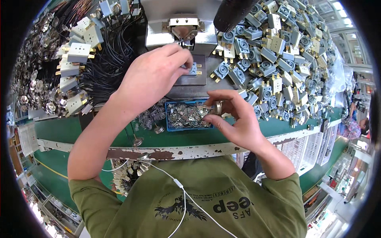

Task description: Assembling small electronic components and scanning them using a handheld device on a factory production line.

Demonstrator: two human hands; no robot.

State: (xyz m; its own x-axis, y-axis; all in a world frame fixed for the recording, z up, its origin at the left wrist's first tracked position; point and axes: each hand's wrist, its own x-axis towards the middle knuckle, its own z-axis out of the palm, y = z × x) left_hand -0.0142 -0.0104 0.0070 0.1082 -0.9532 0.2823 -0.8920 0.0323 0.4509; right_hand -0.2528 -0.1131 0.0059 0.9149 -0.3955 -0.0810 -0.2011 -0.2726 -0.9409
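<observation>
My left hand [158, 69] reaches over a dark metal plate [198, 81] below the press head [183, 31]. Its curled fingers are on a small grey block with brass terminals [193, 69], partly hidden by the fingertips. Over the right end of a blue tray [170, 126] is my right hand [240, 123], pinching a round metal disc-shaped part [218, 107] between thumb and fingers. Small metal pieces [188, 114] fill the tray, and a thin dark wire crosses its back edge.
Grey and cream blocks with brass terminals [274, 59] are heaped at right. Black wires [115, 51] and round metal caps [39, 87] crowd the left. Coiled springs [151, 118] lie beside the tray. A dark cylinder [234, 14] hangs at the top. The green bench ends at a worn pale edge [190, 152].
</observation>
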